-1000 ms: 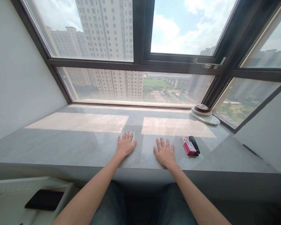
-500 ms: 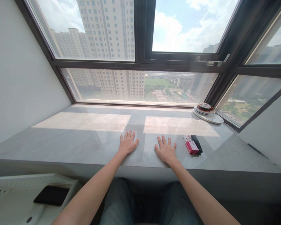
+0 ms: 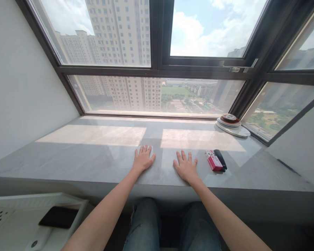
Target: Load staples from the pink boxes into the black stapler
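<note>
My left hand point(image 3: 143, 160) lies palm down on the grey windowsill point(image 3: 94, 158), its fingers spread and nothing held. To its right, my right hand point(image 3: 185, 166) rests flat on the same surface, also with fingers apart and holding nothing. Just beyond my right hand, a red and white box point(image 3: 214, 162) lies beside a black object point(image 3: 220, 159); the two touch. Farther back, a stack of plates or round mats point(image 3: 231, 124) sits in the right corner by the window.
A window with a dark frame point(image 3: 157, 72) rises behind the sill, with a metal handle point(image 3: 235, 69) at the right. At the lower left, a black phone-like object point(image 3: 59, 217) lies on a white plastic tray or stand point(image 3: 13, 240). My knees are below the sill's front edge.
My left knee has shifted to the right under the sill. Both hands stay flat in the same places; the view has moved very slightly.
</note>
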The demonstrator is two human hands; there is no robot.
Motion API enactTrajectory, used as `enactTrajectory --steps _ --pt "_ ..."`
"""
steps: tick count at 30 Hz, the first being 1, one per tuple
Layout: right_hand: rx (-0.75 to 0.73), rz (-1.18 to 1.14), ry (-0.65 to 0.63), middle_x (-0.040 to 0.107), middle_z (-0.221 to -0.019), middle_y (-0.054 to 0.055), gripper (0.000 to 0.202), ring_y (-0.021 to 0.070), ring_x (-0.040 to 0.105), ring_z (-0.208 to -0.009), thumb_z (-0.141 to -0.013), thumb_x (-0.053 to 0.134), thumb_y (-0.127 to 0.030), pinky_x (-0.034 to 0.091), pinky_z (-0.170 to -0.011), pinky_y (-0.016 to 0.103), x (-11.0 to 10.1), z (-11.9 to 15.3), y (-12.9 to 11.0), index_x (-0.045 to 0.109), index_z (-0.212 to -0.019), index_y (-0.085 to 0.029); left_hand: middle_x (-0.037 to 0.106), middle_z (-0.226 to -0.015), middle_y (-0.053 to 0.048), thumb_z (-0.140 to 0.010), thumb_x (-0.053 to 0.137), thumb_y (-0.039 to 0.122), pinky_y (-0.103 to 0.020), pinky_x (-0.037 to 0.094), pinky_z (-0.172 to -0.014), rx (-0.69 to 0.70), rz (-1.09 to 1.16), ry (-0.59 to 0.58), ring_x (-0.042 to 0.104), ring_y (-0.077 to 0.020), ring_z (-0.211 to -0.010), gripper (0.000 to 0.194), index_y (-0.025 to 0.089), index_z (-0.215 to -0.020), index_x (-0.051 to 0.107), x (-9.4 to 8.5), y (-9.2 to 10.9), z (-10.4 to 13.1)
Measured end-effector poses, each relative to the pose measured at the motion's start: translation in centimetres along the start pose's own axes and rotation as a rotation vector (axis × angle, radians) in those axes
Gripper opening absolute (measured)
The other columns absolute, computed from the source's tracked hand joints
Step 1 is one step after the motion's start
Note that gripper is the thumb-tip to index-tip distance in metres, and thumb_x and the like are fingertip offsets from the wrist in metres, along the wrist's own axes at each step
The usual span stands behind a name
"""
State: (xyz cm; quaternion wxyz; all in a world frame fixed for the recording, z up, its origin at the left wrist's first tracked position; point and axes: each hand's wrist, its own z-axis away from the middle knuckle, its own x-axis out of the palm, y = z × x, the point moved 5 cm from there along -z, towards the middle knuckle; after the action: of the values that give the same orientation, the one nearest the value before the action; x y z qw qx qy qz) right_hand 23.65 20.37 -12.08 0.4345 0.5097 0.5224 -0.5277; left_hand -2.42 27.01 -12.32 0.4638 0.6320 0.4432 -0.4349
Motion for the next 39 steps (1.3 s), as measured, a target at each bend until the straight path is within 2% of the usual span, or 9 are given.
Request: enactTrajectory --steps 17,27,39 --pt "0.004 0.018 0.012 0.007 -0.167 0.002 0.068 0.0362 -0.003 -0.151 -0.099 0.019 -0.060 -0.003 -0.114 0.063 0.02 0.12 -0.26 0.016 -0.161 -0.032 0.019 -0.166 -0.004 -0.095 0.030 0.063 -0.055 0.004 -0.121 -0.011 0.023 0.005 0.011 -0.0295 -0.153 0.068 0.032 -0.155 0.029 -0.22 0.04 0.03" --pt "0.004 0.024 -0.032 0.002 -0.168 0.002 0.068 0.0351 -0.006 -0.151 -0.100 0.017 -0.059 -0.005 -0.114 0.064 -0.20 0.23 -0.31 0.011 -0.161 -0.031 0.019 -0.166 -0.003 -0.095 0.030 0.063 -0.055 0.003 -0.121 -0.015 0.026 0.000 0.010 -0.0295 -0.153 0.068 0.032 -0.156 0.029 -0.35 0.20 0.15" --pt "-0.003 0.015 0.016 0.005 -0.168 0.002 0.068 0.0364 -0.004 -0.151 -0.100 0.020 -0.060 -0.003 -0.115 0.064 0.44 -0.21 -0.01 0.015 -0.161 -0.031 0.017 -0.167 -0.002 -0.096 0.027 0.064 -0.055 0.004 -0.121 -0.010 0.012 -0.010 0.008 -0.0283 -0.154 0.068 0.033 -0.156 0.027 -0.23 0.03 -0.06"
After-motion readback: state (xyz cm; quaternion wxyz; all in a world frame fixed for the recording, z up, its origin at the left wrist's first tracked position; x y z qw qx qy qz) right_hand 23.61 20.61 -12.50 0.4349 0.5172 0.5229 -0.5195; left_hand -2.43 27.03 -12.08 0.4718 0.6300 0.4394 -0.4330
